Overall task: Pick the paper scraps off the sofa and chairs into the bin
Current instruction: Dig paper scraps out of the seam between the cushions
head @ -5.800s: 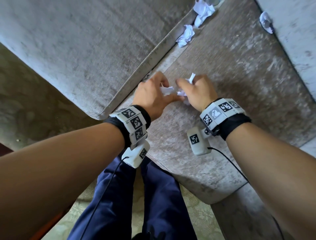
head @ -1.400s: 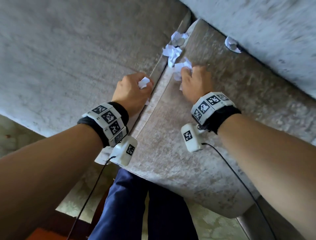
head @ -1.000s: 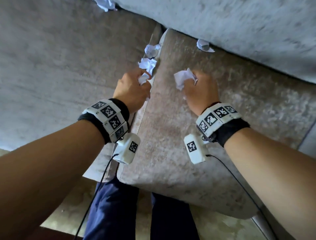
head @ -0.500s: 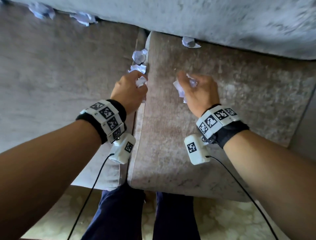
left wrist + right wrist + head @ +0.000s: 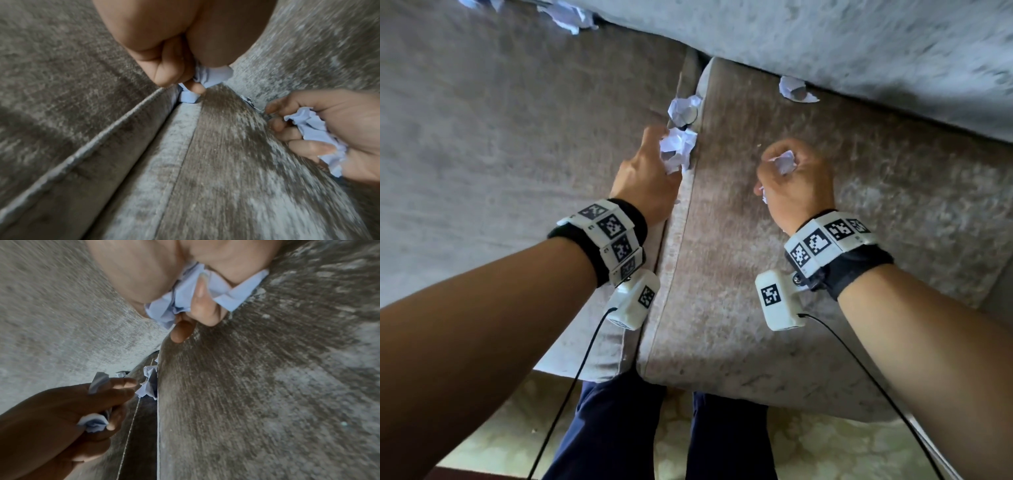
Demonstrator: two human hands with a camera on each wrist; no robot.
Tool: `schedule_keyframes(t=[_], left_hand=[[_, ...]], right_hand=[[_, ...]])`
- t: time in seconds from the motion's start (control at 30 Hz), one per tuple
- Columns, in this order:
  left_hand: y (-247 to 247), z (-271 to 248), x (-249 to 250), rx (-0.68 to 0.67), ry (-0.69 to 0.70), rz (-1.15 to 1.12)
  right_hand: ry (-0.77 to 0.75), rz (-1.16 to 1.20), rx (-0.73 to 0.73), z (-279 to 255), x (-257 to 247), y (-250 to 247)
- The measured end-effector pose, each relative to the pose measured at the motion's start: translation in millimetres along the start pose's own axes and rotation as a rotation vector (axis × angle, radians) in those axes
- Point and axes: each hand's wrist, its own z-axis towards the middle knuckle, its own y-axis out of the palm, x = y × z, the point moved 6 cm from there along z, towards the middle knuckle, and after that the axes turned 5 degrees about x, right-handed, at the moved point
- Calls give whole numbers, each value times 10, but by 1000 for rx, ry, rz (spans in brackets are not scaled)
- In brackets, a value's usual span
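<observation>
Left hand [image 5: 650,174] is curled around a wad of crumpled white paper scraps [image 5: 676,147] at the seam between the two grey-brown velvet sofa seat cushions [image 5: 774,274]; the left wrist view shows its fingertips [image 5: 195,87] pinching at paper wedged in that gap. Right hand [image 5: 796,181] is fisted around its own bunch of crumpled white paper [image 5: 784,162], held over the right cushion; the right wrist view shows the fingers [image 5: 202,305] wrapped over the paper with corners sticking out.

Loose scraps on the sofa: one crumpled ball [image 5: 683,109] in the seam just beyond the left hand, one small ball [image 5: 794,89] at the back edge of the right cushion against the pale grey backrest [image 5: 859,44], and more scraps [image 5: 568,15] at the far back of the left cushion, cut off at the frame's top edge.

Both wrists wear black bands with white marker blocks [image 5: 613,236] and a cabled white camera unit [image 5: 779,301]. Dark blue trouser legs [image 5: 613,428] stand on a pale patterned rug [image 5: 825,445].
</observation>
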Motion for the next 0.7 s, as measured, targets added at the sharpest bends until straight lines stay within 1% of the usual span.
schedule_keyframes(t=[0.07,0.23,0.33,0.43,0.57,0.7], left_hand=[[1,33,34,-15,10,10],[62,166,76,-86,67,164],[146,219,77,-140,65,160],[187,267,69,-126,47,180],[194,295,37,-96,49,217],[153,257,43,-94,62,254]], right_hand=[[-4,3,-4,34,-1,32],[-19,-20,-45,124,-23,104],[-34,-18,-47,170,-30,136],[-31,-27,-49,205,-15,158],[-9,-8,-51,221,28,159],[9,-10,-54,219,120,181]])
